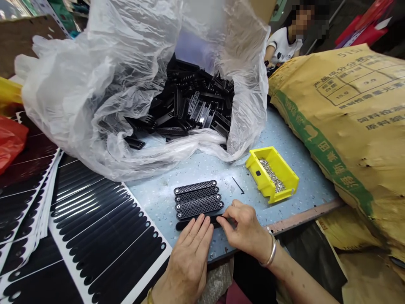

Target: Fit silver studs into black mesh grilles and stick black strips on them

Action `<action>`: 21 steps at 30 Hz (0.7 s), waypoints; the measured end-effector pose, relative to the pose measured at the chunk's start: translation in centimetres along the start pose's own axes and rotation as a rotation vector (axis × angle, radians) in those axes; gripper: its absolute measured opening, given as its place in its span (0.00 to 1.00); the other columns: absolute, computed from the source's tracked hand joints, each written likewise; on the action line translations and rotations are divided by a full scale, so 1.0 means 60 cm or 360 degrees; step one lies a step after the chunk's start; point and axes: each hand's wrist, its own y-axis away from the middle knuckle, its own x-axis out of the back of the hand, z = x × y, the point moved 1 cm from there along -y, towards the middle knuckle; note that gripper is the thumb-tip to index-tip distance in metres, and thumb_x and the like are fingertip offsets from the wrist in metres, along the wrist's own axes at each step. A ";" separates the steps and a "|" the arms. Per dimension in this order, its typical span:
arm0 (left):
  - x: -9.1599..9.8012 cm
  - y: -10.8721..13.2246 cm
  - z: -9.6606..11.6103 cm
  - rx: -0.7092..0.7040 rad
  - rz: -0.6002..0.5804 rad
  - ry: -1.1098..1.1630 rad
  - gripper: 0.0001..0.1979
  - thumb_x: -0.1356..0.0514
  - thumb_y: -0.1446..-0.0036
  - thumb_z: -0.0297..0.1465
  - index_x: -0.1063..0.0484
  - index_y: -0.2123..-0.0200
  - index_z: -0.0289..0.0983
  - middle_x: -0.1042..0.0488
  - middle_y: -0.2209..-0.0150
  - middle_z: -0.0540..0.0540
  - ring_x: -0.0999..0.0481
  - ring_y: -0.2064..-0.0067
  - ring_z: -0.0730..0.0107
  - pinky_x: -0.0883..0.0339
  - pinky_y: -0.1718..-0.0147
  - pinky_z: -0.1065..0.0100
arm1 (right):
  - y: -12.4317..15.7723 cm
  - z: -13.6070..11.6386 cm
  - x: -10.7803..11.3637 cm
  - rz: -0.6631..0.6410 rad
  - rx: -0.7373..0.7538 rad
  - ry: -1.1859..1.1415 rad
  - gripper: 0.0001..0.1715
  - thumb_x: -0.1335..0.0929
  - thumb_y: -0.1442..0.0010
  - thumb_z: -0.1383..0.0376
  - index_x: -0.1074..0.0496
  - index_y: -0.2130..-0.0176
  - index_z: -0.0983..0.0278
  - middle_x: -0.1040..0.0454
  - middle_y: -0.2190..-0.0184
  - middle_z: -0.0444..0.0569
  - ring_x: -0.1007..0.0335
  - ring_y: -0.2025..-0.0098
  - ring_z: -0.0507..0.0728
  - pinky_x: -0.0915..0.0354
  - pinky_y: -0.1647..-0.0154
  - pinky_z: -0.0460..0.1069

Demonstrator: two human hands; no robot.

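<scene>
Just under the hands, a black strip (181, 225) lies against four ribbed grilles (198, 200); the left hand (186, 264) rests flat and open on it, while the right hand (245, 230) seems to pinch its end.

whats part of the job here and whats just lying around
Part of the job: black strip touched by left hand and right hand, four mesh-topped strips, black parts in the plastic bag, likely yellow bin of metal pieces and sheets of black pads.
Lying about: yellow sack, red bag.
</scene>
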 end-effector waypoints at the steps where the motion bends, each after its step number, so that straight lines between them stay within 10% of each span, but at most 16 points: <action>1: 0.000 0.001 -0.001 -0.0002 0.0015 0.0005 0.32 0.51 0.50 0.13 0.43 0.39 0.24 0.37 0.39 0.32 0.45 0.35 0.49 0.42 0.41 0.46 | -0.001 0.001 0.003 -0.0004 -0.0005 0.0014 0.10 0.33 0.45 0.68 0.32 0.78 0.65 0.35 0.80 0.45 0.39 0.78 0.51 0.45 0.76 0.46; 9: -0.002 -0.003 -0.001 0.0008 0.0051 0.0025 0.32 0.52 0.50 0.13 0.42 0.40 0.25 0.35 0.40 0.33 0.45 0.35 0.50 0.42 0.41 0.46 | -0.005 0.000 0.002 -0.0020 0.0030 0.0118 0.12 0.31 0.46 0.66 0.31 0.79 0.65 0.35 0.82 0.44 0.40 0.80 0.51 0.45 0.76 0.45; 15: 0.003 -0.008 0.001 -0.0008 0.0049 0.0010 0.31 0.53 0.51 0.13 0.40 0.41 0.23 0.35 0.41 0.31 0.46 0.34 0.50 0.41 0.41 0.47 | -0.012 0.058 0.038 0.0334 -0.0093 0.0360 0.21 0.28 0.51 0.56 0.39 0.82 0.62 0.38 0.83 0.43 0.42 0.80 0.52 0.46 0.78 0.47; 21: -0.001 -0.005 0.000 0.0002 0.0035 0.0000 0.31 0.52 0.51 0.14 0.41 0.40 0.24 0.35 0.40 0.32 0.47 0.34 0.50 0.41 0.41 0.47 | 0.015 0.051 0.015 0.0155 -0.0527 -0.0349 0.20 0.33 0.44 0.55 0.36 0.80 0.63 0.38 0.88 0.40 0.42 0.84 0.50 0.45 0.84 0.44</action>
